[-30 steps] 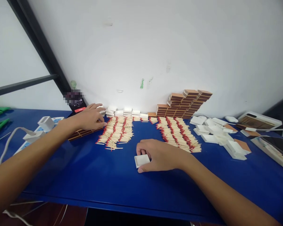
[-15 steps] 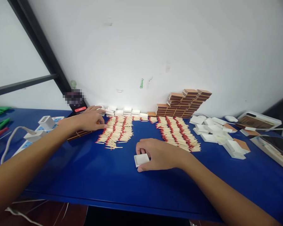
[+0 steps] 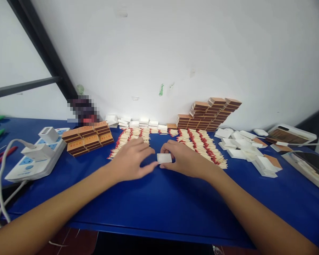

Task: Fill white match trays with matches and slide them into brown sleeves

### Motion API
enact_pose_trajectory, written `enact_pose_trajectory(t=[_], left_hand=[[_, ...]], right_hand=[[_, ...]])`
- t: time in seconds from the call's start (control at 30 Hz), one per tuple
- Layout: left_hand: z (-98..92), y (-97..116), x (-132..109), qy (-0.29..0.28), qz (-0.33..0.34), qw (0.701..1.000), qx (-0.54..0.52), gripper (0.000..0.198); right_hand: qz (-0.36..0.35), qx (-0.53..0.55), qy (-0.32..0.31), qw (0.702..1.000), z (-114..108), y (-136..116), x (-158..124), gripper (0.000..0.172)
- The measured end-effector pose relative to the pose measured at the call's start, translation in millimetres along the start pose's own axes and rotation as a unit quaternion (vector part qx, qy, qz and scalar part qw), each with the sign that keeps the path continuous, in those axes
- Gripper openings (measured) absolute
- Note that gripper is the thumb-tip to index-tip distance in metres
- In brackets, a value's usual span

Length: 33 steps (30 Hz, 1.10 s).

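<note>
Blue table (image 3: 154, 203): matches (image 3: 128, 136) partly hidden by L hand (image 3: 130, 160), fingers parted; R hand (image 3: 186, 160) pinching white tray (image 3: 164, 158) btwn hands, L contact unclear.

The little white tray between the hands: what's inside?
Inside the white tray, only its pale bottom shows; the right hand covers the near right corner, so that bit can't be seen.

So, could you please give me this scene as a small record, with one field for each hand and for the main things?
Left hand: open, by the left end of the white tray; contact unclear
Right hand: holds the white tray
Matches: red-headed, two main heaps, left and right
Brown matchboxes: stacked at left and back right
Other white trays: row by the wall, pile at right
Surface: blue table
</note>
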<state>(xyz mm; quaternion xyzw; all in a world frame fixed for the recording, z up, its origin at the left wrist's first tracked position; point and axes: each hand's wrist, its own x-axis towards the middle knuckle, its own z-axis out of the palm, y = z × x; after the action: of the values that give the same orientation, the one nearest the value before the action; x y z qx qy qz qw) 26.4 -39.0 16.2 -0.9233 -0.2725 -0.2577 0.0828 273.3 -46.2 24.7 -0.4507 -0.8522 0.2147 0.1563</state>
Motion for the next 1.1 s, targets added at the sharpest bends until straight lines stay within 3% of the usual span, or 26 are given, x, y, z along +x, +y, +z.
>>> enact_pose_trajectory(t=[0.13,0.33,0.53,0.7,0.83,1.1], left_hand=[[26.5,7.2,-12.9,-0.019,-0.017,1.0,-0.01,0.039],[28.5,2.5,-8.9,-0.04,-0.064,0.995,-0.062,0.042],[31.4,-0.2,-7.3,-0.054,-0.08,0.989,-0.109,0.027],[27.4,-6.0,-16.4,-0.037,-0.075,0.987,-0.139,0.024],[25.6,-10.3,-21.6,-0.041,-0.075,0.986,-0.142,0.027],[27.2,-12.1,-24.9,-0.041,-0.072,0.985,-0.151,0.027]], right_hand=[[0.005,-0.001,-0.026,1.0,1.5,7.2,0.9,0.022],[0.033,0.007,-0.054,0.998,-4.2,10.6,1.8,0.028],[0.045,0.032,-0.065,0.996,-20.0,16.0,5.6,0.032],[0.08,-0.113,0.049,0.989,-43.0,48.5,34.7,0.009],[0.103,-0.211,0.014,0.972,-54.2,74.4,65.0,0.012],[0.102,-0.218,-0.043,0.97,-51.6,87.7,93.3,0.014]])
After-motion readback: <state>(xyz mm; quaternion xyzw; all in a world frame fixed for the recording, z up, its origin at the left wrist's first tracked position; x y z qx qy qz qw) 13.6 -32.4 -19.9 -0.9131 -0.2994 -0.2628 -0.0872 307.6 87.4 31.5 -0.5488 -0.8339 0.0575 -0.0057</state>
